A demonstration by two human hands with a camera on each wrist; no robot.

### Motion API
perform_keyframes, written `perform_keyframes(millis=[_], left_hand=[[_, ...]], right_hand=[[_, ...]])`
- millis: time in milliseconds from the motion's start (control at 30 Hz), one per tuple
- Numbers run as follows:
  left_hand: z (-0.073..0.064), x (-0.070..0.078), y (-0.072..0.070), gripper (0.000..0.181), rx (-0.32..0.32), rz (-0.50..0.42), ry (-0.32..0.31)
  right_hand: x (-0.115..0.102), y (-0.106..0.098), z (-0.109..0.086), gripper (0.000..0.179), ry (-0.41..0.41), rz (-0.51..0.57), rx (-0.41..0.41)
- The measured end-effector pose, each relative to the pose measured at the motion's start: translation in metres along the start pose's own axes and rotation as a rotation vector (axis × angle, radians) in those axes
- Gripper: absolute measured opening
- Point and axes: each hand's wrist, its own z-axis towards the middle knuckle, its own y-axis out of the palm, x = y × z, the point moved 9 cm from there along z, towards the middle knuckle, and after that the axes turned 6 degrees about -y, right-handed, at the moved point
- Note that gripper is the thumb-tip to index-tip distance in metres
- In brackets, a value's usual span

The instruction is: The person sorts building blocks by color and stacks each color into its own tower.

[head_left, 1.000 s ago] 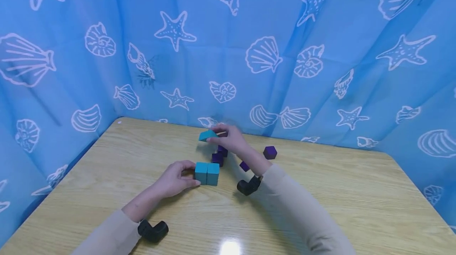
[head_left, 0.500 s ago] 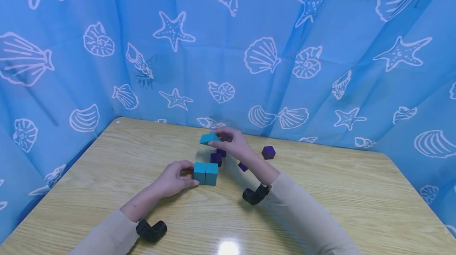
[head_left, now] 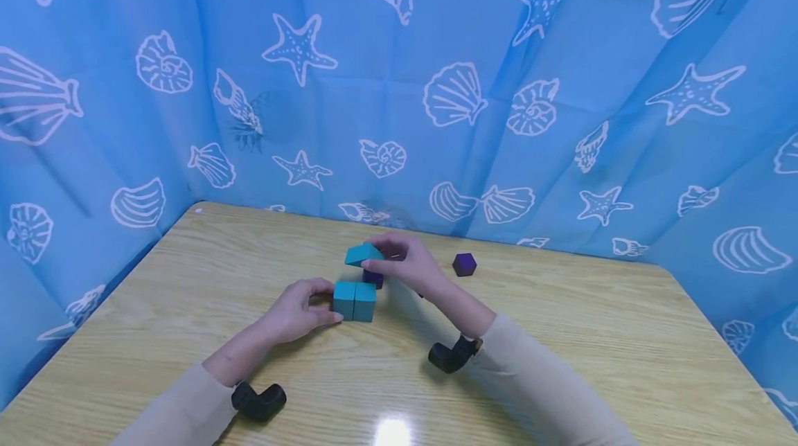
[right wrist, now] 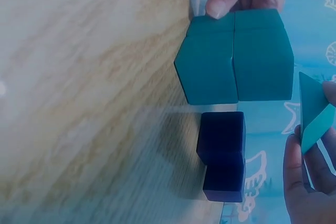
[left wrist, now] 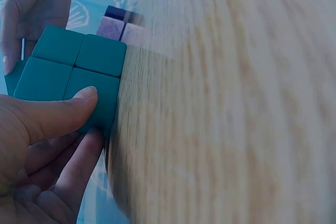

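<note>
Teal cube blocks (head_left: pixel 354 301) stand on the table in two side-by-side columns, each two high in the left wrist view. My left hand (head_left: pixel 298 311) grips this stack from its left side, the thumb (left wrist: pixel 68 109) across the near faces and fingers behind. Above and behind the stack, my right hand (head_left: pixel 408 266) pinches a teal triangular block (head_left: pixel 364 253) between thumb and fingers, held in the air. Purple cubes (head_left: pixel 373 275) sit just behind the stack, partly hidden by the right hand; two of them (right wrist: pixel 221 137) show in the right wrist view.
Another purple block (head_left: pixel 464 264) lies farther right, toward the back of the wooden table (head_left: pixel 592 342). A dark block edge peeks out beneath the right wrist. A blue curtain (head_left: pixel 349 106) with shell and starfish prints hangs behind the table.
My right hand has come slightly nearer with the teal triangular block, toward the teal stack, covering more of the purple cubes. The left hand keeps its grip; the head view has shifted slightly.
</note>
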Motion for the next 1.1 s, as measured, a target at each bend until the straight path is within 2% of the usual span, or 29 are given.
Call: perform_keyframes(millis=[367,800,1100], left_hand=[[0.003,0.002,-0.003,0.037,-0.004,0.018,-0.006],[-0.001,-0.002,-0.002,0.037,0.002,0.029,-0.018],[0.0,-0.002,0.0,0.037,-0.012,0.014,-0.014]], right_hand=[[-0.002,0.0,-0.004,0.037,0.011,-0.009,-0.01],[-0.002,0.009,-0.018,0.038,0.017,0.03,-0.03],[-0.006,0.014,-0.023,0.036,-0.027,0.021,-0.065]])
